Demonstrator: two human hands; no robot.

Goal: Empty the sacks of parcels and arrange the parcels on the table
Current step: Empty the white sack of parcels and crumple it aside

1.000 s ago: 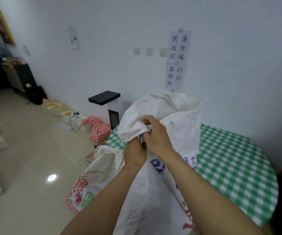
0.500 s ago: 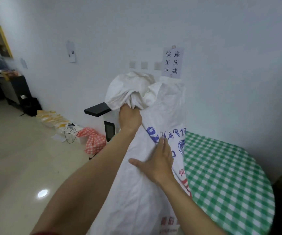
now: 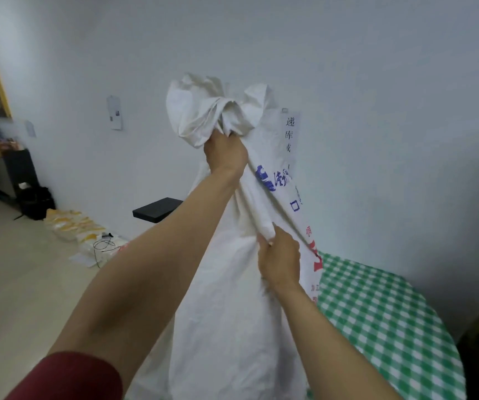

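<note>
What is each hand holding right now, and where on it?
The left hand grips the white sack by its bunched top end. The right hand pinches a fold of fabric on the sack's side, lower down.

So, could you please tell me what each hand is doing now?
Left hand: closed round the bunched end of the white sack.
Right hand: closed on a fold lower down.

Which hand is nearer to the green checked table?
Right. The right hand pinches the sack close beside the table; the left hand grips the sack's bunched top, higher and farther away.
</note>
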